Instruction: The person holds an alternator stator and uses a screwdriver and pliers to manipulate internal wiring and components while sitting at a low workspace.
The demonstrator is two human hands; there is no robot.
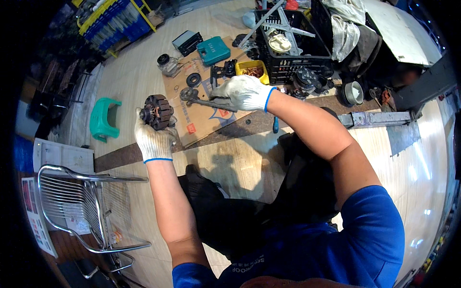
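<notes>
My left hand point(154, 140), in a white knitted glove with a blue cuff, is closed around a dark round motor rotor point(159, 112). Copper-coloured windings show between its blocky dark segments. To the right, my right hand point(246, 92), gloved the same way, grips a long grey metal tool point(205, 102) with a thick, knobbly head; its exact kind is unclear. That head points left toward the rotor and is apart from it. Beneath the tool lies a flattened cardboard sheet point(192, 128). A black ring-shaped part point(193, 79) rests on the sheet beyond the tool's head.
Beyond my hands stand a teal tool case point(214, 50), a yellow tub point(262, 68) of small copper-coloured pieces and a black crate point(300, 61). A green stool point(104, 119) is at left, with a metal chair point(91, 206) nearer. A metal beam point(379, 118) extends at right.
</notes>
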